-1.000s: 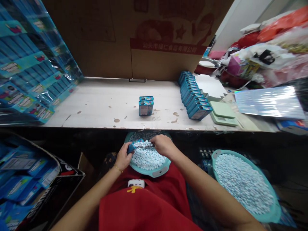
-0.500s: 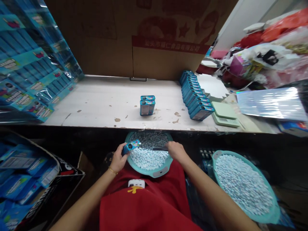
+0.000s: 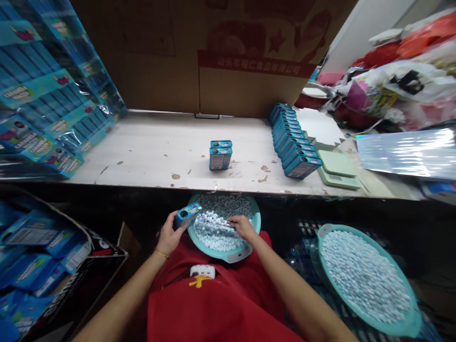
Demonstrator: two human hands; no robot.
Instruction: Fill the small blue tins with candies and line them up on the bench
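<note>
My left hand (image 3: 168, 234) is closed around a small blue candy box (image 3: 185, 216), tilted with its printed top and dark round opening facing up. It is held at the left rim of a teal basin (image 3: 256, 219) full of small pale candies (image 3: 223, 243). Over the basin, my right hand (image 3: 242, 227) grips a scoop (image 3: 225, 229) heaped with candies, its tip pointing left toward the box. Candies hide much of the scoop. Two similar blue boxes (image 3: 220, 159) stand upright on the white table ahead.
A row of blue boxes (image 3: 297, 152) and a pale green scale (image 3: 338, 168) stand on the table (image 3: 156, 142). A second candy basin (image 3: 415, 311) is at right. An open carton (image 3: 107, 254) of blue boxes sits at left, below wrapped display packs (image 3: 42, 104). A large cardboard box (image 3: 160, 85) stands behind.
The scoop has gone from a dark, bare-looking edge to being heaped with candies, and my right hand has moved left. My left hand has drawn the candy box slightly left and up.
</note>
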